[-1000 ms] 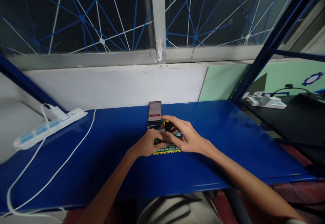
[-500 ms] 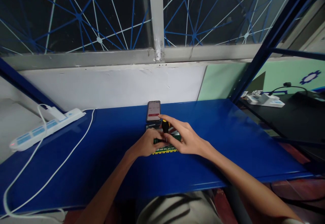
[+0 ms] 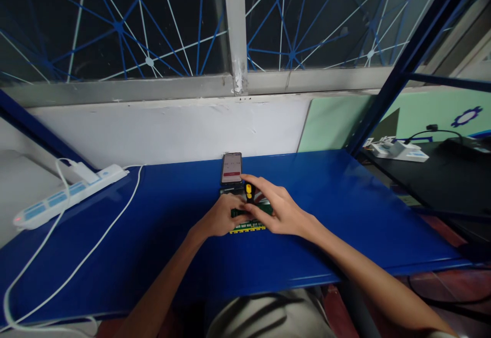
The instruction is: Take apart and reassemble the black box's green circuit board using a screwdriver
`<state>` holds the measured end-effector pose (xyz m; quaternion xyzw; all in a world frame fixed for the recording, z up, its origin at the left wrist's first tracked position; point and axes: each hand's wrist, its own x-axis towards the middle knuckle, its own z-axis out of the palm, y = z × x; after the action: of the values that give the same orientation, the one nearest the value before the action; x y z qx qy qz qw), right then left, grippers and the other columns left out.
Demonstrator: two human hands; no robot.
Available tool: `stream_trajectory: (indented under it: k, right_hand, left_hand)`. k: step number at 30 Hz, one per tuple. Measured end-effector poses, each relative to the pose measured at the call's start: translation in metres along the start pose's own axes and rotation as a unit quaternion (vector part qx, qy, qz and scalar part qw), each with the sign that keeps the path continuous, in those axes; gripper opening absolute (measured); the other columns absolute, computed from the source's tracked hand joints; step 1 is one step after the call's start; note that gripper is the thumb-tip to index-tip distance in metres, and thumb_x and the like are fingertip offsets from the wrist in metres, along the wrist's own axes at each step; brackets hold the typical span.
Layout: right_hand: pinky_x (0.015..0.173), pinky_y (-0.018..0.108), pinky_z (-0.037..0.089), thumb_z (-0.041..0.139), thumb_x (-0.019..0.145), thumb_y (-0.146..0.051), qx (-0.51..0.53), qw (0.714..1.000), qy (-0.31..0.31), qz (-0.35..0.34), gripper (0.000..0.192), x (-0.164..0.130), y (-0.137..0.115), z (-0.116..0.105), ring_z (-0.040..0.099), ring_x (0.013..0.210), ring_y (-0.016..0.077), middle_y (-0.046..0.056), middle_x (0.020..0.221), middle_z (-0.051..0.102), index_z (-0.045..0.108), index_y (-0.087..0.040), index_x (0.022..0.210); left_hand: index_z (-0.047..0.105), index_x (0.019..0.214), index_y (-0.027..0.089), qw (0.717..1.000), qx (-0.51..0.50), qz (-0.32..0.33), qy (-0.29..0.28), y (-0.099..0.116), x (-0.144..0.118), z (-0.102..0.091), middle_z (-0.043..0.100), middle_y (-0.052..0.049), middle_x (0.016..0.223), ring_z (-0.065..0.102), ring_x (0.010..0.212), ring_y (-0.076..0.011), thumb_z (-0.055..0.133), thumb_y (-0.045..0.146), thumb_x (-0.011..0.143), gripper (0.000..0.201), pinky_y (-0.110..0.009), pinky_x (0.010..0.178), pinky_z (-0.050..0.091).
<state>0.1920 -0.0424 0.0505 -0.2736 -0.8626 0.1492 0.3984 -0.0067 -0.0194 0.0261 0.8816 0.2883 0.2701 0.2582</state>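
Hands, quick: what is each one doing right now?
Left hand: closed on the green circuit board, pressing it down.
Right hand: fingers around the yellow-and-black screwdriver, upright over the board.

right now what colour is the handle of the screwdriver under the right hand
Yellow and black, on the screwdriver under the right hand; it shows in the head view.
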Motion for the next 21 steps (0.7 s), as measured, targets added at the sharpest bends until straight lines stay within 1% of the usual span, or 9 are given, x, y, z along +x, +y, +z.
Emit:
stream_trajectory:
  k: [4,8,11,14,16,21]
  right_hand:
    - [0.080,0.043,0.056,0.043,0.091,-0.017,0.013,1.000,-0.006,0.000,0.057,-0.0004,0.0001,-0.0005,0.063,0.089,0.0206,0.011,0.123,0.058,0.028,-0.021,0.145]
    - [0.074,0.040,0.056,0.043,0.093,-0.020,0.011,1.000,-0.001,0.008,0.053,-0.0019,0.0045,0.0009,0.062,0.083,0.0195,0.009,0.110,0.060,0.031,-0.021,0.144]
    - [0.072,0.037,0.055,0.048,0.093,-0.027,-0.003,1.000,0.006,0.009,0.052,-0.0024,0.0064,0.0017,0.060,0.079,0.0186,0.007,0.100,0.060,0.034,-0.020,0.143]
    - [0.071,0.037,0.054,0.051,0.093,-0.030,-0.016,1.000,0.012,0.011,0.053,-0.0022,0.0057,0.0017,0.060,0.079,0.0186,0.007,0.097,0.060,0.036,-0.019,0.142]
    - [0.072,0.037,0.054,0.050,0.092,-0.029,-0.014,1.000,0.010,0.012,0.054,-0.0021,0.0045,0.0015,0.060,0.080,0.0190,0.007,0.100,0.061,0.034,-0.019,0.143]
    - [0.077,0.039,0.054,0.044,0.093,-0.022,0.010,1.000,0.005,0.010,0.055,-0.0025,0.0029,0.0014,0.063,0.084,0.0193,0.011,0.118,0.060,0.029,-0.020,0.145]
  left_hand:
    - [0.069,0.071,0.015,1.000,0.007,-0.004,-0.017,0.0017,0.0001,-0.0022,0.066,-0.001,0.070,0.060,0.065,-0.0136,0.064,0.026,0.087,0.020,-0.023,0.064,0.043]
    - [0.073,0.078,0.017,1.000,-0.005,-0.009,0.003,-0.0006,0.0004,-0.0012,0.069,-0.002,0.078,0.063,0.074,-0.0157,0.072,0.026,0.080,0.009,-0.025,0.071,0.046]
    - [0.072,0.075,0.017,1.000,-0.014,-0.006,0.021,-0.0033,0.0001,0.0007,0.069,-0.001,0.077,0.064,0.071,-0.0148,0.072,0.024,0.081,0.009,-0.025,0.071,0.046]
    - [0.071,0.072,0.016,0.999,-0.023,0.003,0.022,-0.0045,-0.0007,0.0016,0.069,-0.001,0.074,0.062,0.068,-0.0136,0.071,0.022,0.081,0.012,-0.025,0.069,0.046]
    - [0.071,0.072,0.016,1.000,-0.027,0.006,0.015,-0.0040,-0.0011,0.0011,0.068,-0.001,0.074,0.061,0.066,-0.0130,0.070,0.021,0.082,0.012,-0.024,0.067,0.046]
    - [0.070,0.072,0.014,1.000,-0.018,0.000,-0.006,-0.0006,-0.0010,-0.0013,0.067,-0.001,0.070,0.060,0.065,-0.0128,0.065,0.020,0.085,0.015,-0.023,0.064,0.044]
